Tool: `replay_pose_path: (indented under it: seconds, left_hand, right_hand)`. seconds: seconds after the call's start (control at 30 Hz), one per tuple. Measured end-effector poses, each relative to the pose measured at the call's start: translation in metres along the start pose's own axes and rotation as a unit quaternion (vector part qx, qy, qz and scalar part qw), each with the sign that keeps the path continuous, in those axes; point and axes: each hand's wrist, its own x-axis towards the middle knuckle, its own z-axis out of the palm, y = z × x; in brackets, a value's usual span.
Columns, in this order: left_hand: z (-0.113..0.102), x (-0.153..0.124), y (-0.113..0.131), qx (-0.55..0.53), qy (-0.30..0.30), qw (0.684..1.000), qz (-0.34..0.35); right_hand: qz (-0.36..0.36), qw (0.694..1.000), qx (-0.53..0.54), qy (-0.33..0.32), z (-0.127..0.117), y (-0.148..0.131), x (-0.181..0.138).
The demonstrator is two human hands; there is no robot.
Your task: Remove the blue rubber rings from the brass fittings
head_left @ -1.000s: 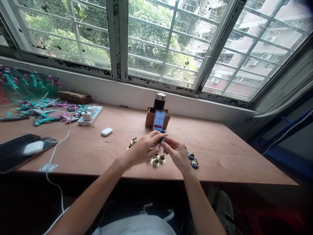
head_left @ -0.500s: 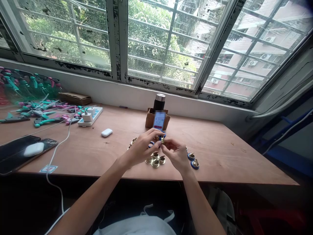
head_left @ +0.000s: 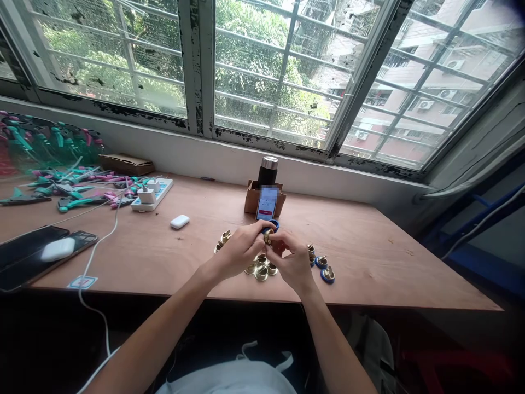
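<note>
Between the fingertips of both hands is a small round gold metal piece point(head_left: 268, 237), tilted so its rim faces me. My left hand point(head_left: 235, 249) is closed on it from the left, and my right hand point(head_left: 294, 261) pinches it from the right. Just behind the fingers shows a blue ring point(head_left: 274, 224); whether it touches the gold piece I cannot tell. Several bare gold pieces point(head_left: 261, 272) lie on the table below the hands, and more gold pieces point(head_left: 225, 236) sit left of my left hand. To the right are several gold pieces with blue rims point(head_left: 327, 274).
A phone point(head_left: 267, 203) leans on a small cardboard box point(head_left: 251, 198) with a dark bottle point(head_left: 268, 172) behind it. Leftward on the wooden table point(head_left: 394, 246) are a white earbud case point(head_left: 179, 221), a power strip point(head_left: 152, 197), a pile of pliers point(head_left: 74, 202) and a dark phone point(head_left: 33, 251).
The gold piece has turned in my fingers so its open rim shows more. My right hand has shifted slightly left, uncovering more of the blue-rimmed pieces beside it.
</note>
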Motion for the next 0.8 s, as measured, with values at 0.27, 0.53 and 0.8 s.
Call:
replay_pose_path:
  seconds: [0.27, 0.53, 0.8]
  left_hand:
    - [0.004, 0.002, -0.002, -0.016, 0.052, 0.998, -0.005]
    - [-0.003, 0.003, 0.001, -0.064, 0.049, 0.997, 0.001]
    - [-0.015, 0.001, 0.003, -0.037, 0.005, 0.997, 0.070]
  right_hand:
    - [-0.012, 1.000, 0.011, 0.003, 0.003, -0.001, 0.000]
    - [0.052, 0.987, 0.155, -0.004, -0.006, 0.004, 0.006]
    - [0.148, 0.946, 0.280, -0.070, -0.006, 0.006, 0.005]
